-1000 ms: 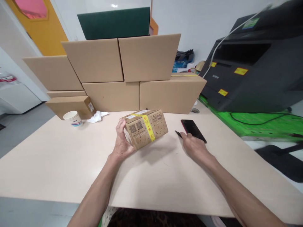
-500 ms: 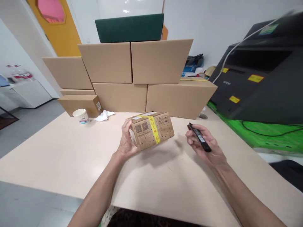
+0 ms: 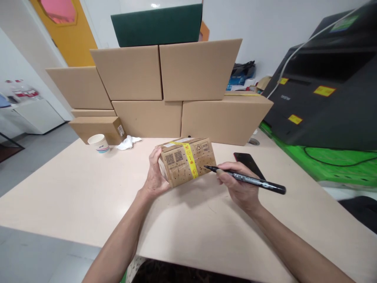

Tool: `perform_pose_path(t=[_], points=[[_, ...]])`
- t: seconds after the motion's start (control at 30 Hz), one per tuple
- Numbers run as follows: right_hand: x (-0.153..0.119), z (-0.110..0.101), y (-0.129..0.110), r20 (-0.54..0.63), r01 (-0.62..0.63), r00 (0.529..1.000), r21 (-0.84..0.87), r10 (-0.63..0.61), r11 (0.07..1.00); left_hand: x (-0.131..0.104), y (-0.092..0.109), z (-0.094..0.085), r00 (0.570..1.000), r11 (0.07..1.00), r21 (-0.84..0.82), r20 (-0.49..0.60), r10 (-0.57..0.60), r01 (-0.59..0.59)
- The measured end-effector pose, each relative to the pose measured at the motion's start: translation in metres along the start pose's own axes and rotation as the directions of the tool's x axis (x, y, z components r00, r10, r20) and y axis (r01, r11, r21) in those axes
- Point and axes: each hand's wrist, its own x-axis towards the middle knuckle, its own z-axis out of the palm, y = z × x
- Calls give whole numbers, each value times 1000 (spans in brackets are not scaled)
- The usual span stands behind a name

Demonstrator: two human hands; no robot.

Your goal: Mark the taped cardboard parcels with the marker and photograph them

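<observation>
My left hand [image 3: 155,171] grips the left end of a small cardboard box [image 3: 176,171], holding it tilted over the table. Yellow tape runs round the box, and its facing side carries printed codes, symbols and scattered dark marks. Between the thumb and fingers of my right hand [image 3: 240,186] is an uncapped black marker pen [image 3: 259,182]. Its tip points left and is at the right part of the box's marked side; whether it touches cannot be told. A dark phone [image 3: 250,164] lies on the table behind my right hand, partly covered by it.
Large cardboard boxes [image 3: 144,120] stand stacked along the table's [image 3: 59,184] far side, a dark green box [image 3: 159,26] on top. At the left are a paper cup [image 3: 99,143] and crumpled tissue [image 3: 129,142]. A black printer [image 3: 321,98] stands on the right over a green surface.
My right hand has moved left and turned, bringing the marker's tip to the box. The phone behind it now shows. My left hand and the box have hardly moved; the view has shifted slightly.
</observation>
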Motion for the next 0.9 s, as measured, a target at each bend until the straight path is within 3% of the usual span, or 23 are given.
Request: perform_pose_path(t=[0.2,0.33,0.43,0.67,0.9], points=[[7,16,0,52,208,978,-164,-202,964,0,0,-2,1000,1000,6,15,-10,10],[11,23,-2,160,367,929,-298,-333,881,0,0,-2,1000,1000,3,16,-3,3],[13,27,-3,168,419,908,-318,-384,851,1,2,-3,1000,1000,0,22,-7,7],[11,30,-2,180,428,904,-413,-389,804,1,2,-5,999,1000,-14,39,-12,12],[12,29,-4,90,267,964,-343,-251,901,4,4,-5,999,1000,1,42,-15,15]])
